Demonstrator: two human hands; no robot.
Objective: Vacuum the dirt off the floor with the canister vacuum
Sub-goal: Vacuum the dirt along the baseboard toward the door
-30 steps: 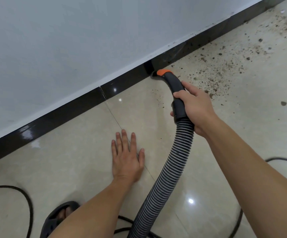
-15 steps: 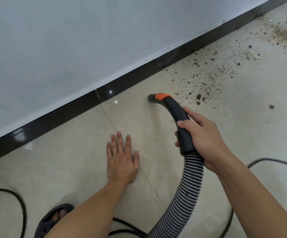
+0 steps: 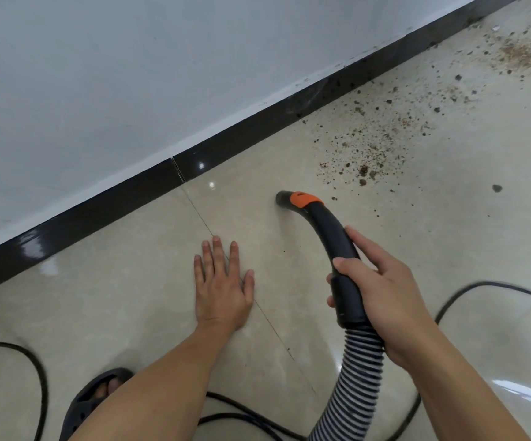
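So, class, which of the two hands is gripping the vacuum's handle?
The right hand, its fingers curled round the black handle where it meets the ribbed hose. The left hand only lies flat on the floor tiles, fingers straight.

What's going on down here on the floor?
A person is vacuuming a glossy beige tile floor. Their right hand grips the curved black vacuum handle with an orange collar, its mouth down at the tile. The left hand rests flat on the floor. Scattered brown dirt crumbs lie just beyond the mouth, along the black baseboard.
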